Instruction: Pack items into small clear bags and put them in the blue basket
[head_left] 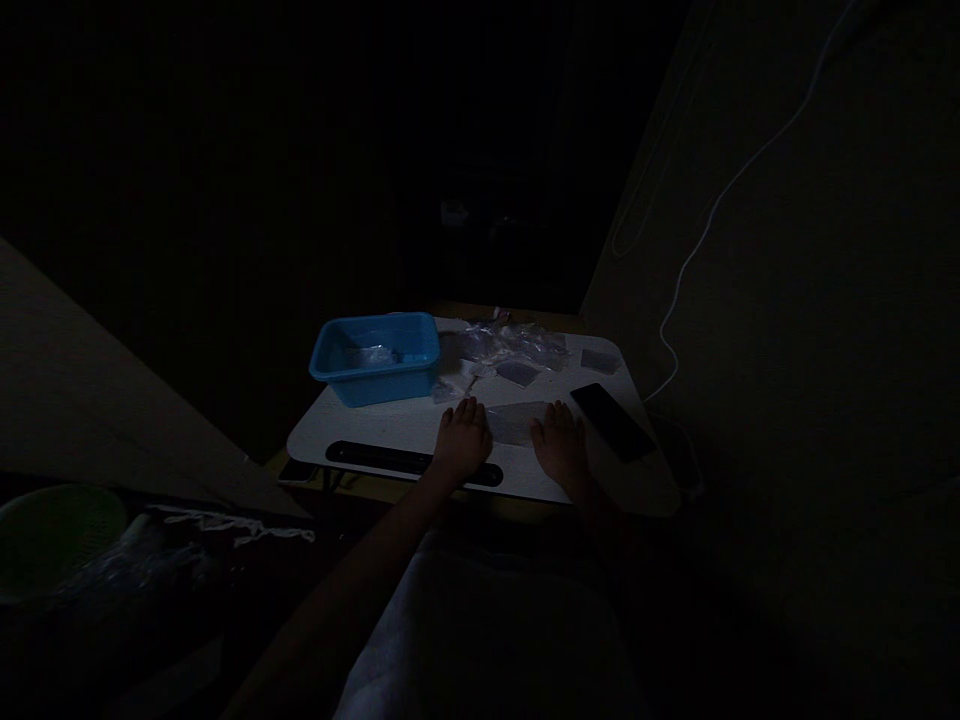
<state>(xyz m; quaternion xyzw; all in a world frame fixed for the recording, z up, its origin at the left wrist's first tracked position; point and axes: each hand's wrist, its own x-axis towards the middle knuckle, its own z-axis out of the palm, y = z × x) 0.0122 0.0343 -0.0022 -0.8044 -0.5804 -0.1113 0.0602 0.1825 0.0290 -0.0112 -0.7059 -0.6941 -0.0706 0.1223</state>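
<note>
A flat, clear plastic bag (516, 423) lies on the white tabletop between my two hands. At its left end my left hand (463, 438) rests with the fingers bent and close together, closed on the edge. My right hand (561, 445) holds the opposite end, its thumb turned in towards the bag. The fingertips of both hands are hard to make out in the dim light. Beyond them are a small flat packet (517, 373) and a heap of crumpled clear plastic (510, 343).
A blue basin (384, 381) with some clear plastic inside stands at the table's left. At the right lie a black phone (613, 422) and another flat packet (600, 361). A dark slot (382, 458) runs along the near edge. A white cable (701, 235) hangs along the right wall.
</note>
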